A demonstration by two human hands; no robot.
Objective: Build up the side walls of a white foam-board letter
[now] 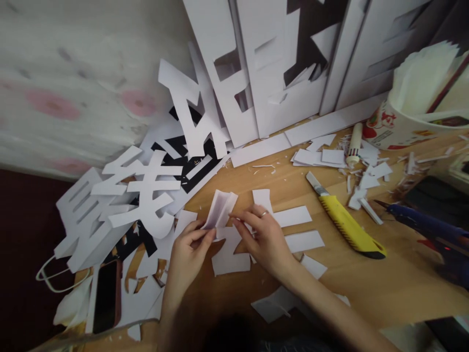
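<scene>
My left hand (pixel 192 247) pinches the lower left edge of a small folded white piece (pixel 217 210), tilted up off the wooden table. My right hand (pixel 258 232), with a ring on one finger, has its thumb and index finger close together at the right side of that piece; whether anything is between those fingertips is too small to tell. Below both hands lies a white cut-out shape (pixel 230 256). White strips (pixel 293 216) lie flat to the right of my right hand.
A yellow cutter knife (pixel 348 227) and a blue glue gun (pixel 428 220) lie at the right. Behind them stands a paper cup (pixel 399 124). Cut-out white letters (pixel 150 190) are piled at the left, near a phone (pixel 107 296). Tall white boards (pixel 271 58) stand at the back.
</scene>
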